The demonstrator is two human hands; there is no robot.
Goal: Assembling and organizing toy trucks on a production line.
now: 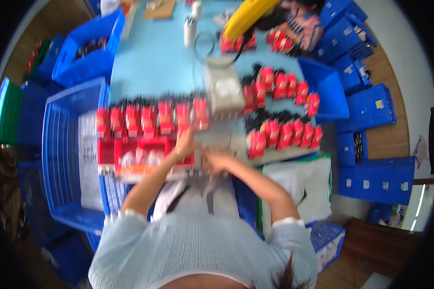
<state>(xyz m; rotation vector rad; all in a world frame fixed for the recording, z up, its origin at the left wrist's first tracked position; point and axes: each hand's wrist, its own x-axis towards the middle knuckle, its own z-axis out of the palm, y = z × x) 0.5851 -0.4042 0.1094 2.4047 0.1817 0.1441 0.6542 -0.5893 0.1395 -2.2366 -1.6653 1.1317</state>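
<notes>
My left hand reaches over the right part of a red compartment tray, its fingertips at the lower end of a red plastic piece in the row. Motion smears these fingers. My right hand is beside it at the table's near edge, also blurred. Whether either hand holds anything cannot be made out. Several like red pieces stand in a line behind the tray, with black parts along their far side. Small pinkish-white parts fill the tray's middle.
A pale box-shaped device stands ahead, with a yellow arm-like object above. More red pieces line the right side. Blue crates flank the light blue table. A white bottle and another person are farther off.
</notes>
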